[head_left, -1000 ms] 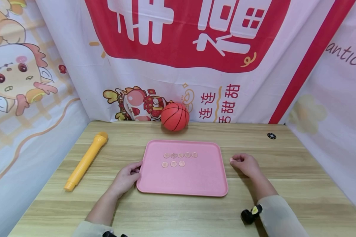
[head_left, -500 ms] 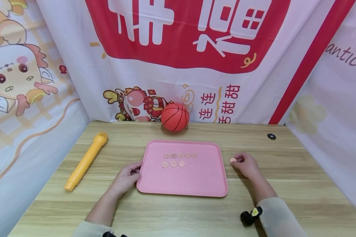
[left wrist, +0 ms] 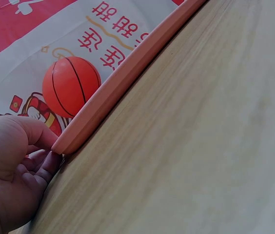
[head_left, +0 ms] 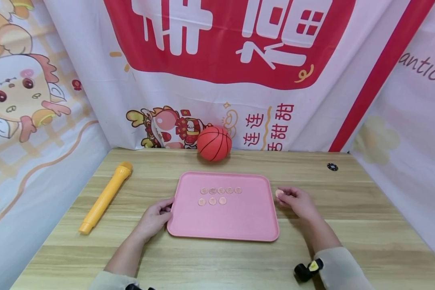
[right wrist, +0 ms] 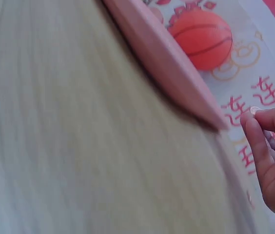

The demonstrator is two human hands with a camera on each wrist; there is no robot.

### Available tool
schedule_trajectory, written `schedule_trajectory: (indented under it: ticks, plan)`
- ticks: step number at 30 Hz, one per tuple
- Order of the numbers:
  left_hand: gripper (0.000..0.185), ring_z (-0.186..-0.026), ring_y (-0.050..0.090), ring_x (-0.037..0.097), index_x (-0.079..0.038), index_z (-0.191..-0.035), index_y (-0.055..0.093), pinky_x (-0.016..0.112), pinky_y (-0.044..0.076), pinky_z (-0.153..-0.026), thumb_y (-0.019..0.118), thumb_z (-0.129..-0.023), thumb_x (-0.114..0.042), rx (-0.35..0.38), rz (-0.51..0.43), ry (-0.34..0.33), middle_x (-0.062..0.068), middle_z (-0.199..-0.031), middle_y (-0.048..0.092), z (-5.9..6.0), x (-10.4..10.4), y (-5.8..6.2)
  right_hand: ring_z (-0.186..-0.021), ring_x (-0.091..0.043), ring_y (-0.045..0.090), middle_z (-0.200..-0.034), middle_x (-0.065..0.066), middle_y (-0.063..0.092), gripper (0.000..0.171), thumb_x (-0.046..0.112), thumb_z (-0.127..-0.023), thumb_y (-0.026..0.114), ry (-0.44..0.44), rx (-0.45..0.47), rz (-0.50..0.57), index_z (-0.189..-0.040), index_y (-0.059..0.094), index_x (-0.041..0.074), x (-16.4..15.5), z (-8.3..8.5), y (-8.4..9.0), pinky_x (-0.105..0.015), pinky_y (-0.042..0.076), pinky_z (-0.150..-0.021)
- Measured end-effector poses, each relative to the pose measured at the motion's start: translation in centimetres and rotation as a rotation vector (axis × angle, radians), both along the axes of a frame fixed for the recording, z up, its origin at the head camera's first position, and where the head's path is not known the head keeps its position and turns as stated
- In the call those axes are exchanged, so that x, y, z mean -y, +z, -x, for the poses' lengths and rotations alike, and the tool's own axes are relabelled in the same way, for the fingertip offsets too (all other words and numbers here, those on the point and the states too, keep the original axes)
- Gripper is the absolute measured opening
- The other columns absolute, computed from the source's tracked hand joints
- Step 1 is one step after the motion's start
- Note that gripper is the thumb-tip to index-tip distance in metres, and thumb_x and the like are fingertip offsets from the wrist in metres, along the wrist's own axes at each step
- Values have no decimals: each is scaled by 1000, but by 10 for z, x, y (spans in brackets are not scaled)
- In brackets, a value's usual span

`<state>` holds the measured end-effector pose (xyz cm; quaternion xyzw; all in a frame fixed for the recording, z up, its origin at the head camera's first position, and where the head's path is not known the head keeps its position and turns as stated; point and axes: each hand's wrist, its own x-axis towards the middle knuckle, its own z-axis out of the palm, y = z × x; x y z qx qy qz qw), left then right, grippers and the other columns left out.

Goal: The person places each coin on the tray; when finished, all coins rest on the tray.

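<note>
A pink tray (head_left: 221, 225) lies flat on the wooden table. On it are copper-coloured coins (head_left: 221, 190) in two rows, several in the back row and three in the front row. At the tray's left rim my left hand (head_left: 153, 218) pinches the edge between thumb and fingers; the left wrist view shows that grip (left wrist: 15, 165) at the tray's corner. Just outside the right rim, my right hand (head_left: 300, 202) pinches one more coin (head_left: 279, 193) between thumb and fingertip. In the right wrist view this coin (right wrist: 255, 110) is raised off the table, partly covered by the fingertips.
Behind the tray a small red basketball (head_left: 214, 143) sits against the printed cloth backdrop (head_left: 304, 121). A yellow toy microphone (head_left: 106, 197) lies on the left of the table (head_left: 217, 266). A black round chip (head_left: 332, 166) lies at the back right.
My right hand has shifted slightly left towards the tray's right rim, carrying the coin, which shows more of its face than a second ago. My left hand and the tray have stayed put.
</note>
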<state>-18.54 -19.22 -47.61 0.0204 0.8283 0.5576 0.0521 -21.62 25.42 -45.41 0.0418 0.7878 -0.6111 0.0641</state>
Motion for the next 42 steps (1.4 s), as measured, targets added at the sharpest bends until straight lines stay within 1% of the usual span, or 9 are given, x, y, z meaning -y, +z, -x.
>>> schedule_trajectory:
  ticks: [3, 8, 16, 18, 23, 26, 30, 35, 42]
  plan:
    - [54, -89, 54, 11, 11, -136, 49, 15, 47, -73, 58, -84, 5, 1, -3, -4, 20, -106, 60, -1, 0, 1, -87, -4, 65, -105, -7, 63, 49, 8, -93, 61, 32, -12, -6, -137, 48, -9, 11, -1, 7, -22, 56, -82]
    - [54, -89, 54, 11, 11, -137, 49, 16, 47, -74, 58, -84, 4, -3, -4, -9, 20, -106, 60, -2, 0, 2, -88, -4, 61, -103, -4, 63, 54, 9, -87, 69, 46, -26, -7, -135, 50, -7, 33, 1, 13, -20, 54, -79]
    - [53, -90, 54, 11, 11, -137, 49, 16, 48, -74, 58, -85, 5, -9, 4, -8, 21, -107, 60, 0, 0, 0, -86, -4, 58, -89, 8, 62, 51, 0, -80, 71, 74, -61, 93, -127, 53, -10, 65, 5, 8, -17, 51, -76]
    - [54, -90, 54, 12, 11, -137, 48, 16, 48, -74, 58, -84, 5, -11, 0, -12, 21, -107, 60, -1, 0, 0, -85, -5, 58, -89, 8, 62, 49, 1, -80, 73, 87, -62, 74, -125, 56, -9, 70, 6, 6, -18, 51, -77]
    - [54, -91, 55, 13, 11, -137, 48, 16, 48, -73, 59, -85, 4, -8, -5, -17, 22, -108, 60, -1, 0, 1, -84, -4, 59, -92, 2, 66, 44, 9, -81, 75, 148, -83, -58, -120, 61, -5, 80, 12, 0, -18, 52, -76]
    - [54, -90, 54, 12, 11, -137, 48, 16, 48, -73, 59, -85, 4, -7, -4, -16, 21, -109, 60, -1, 1, 0, -83, -5, 59, -92, 0, 66, 42, 9, -82, 75, 172, -80, -75, -120, 62, -5, 88, 14, -2, -19, 53, -74]
    - [53, -89, 55, 10, 11, -137, 49, 16, 48, -74, 58, -85, 4, -5, 0, -9, 21, -108, 61, 0, 0, 1, -78, -6, 59, -90, -3, 68, 40, 7, -81, 75, 163, -54, -78, -118, 64, -3, 98, 17, -7, -20, 53, -68]
    - [53, -90, 55, 13, 11, -136, 49, 16, 48, -73, 58, -84, 5, -19, 5, -6, 21, -106, 61, -1, -1, 2, -74, -8, 59, -91, -5, 70, 37, 10, -78, 78, 140, -41, -159, -113, 68, 3, 111, 20, -12, -23, 51, -62]
    - [53, -89, 54, 12, 10, -136, 50, 16, 48, -72, 58, -84, 5, -18, -2, -5, 20, -105, 61, -2, -1, 3, -80, -8, 61, -88, -4, 71, 31, 9, -76, 79, 179, -116, -277, -105, 71, 4, 122, 21, -14, -24, 51, -78]
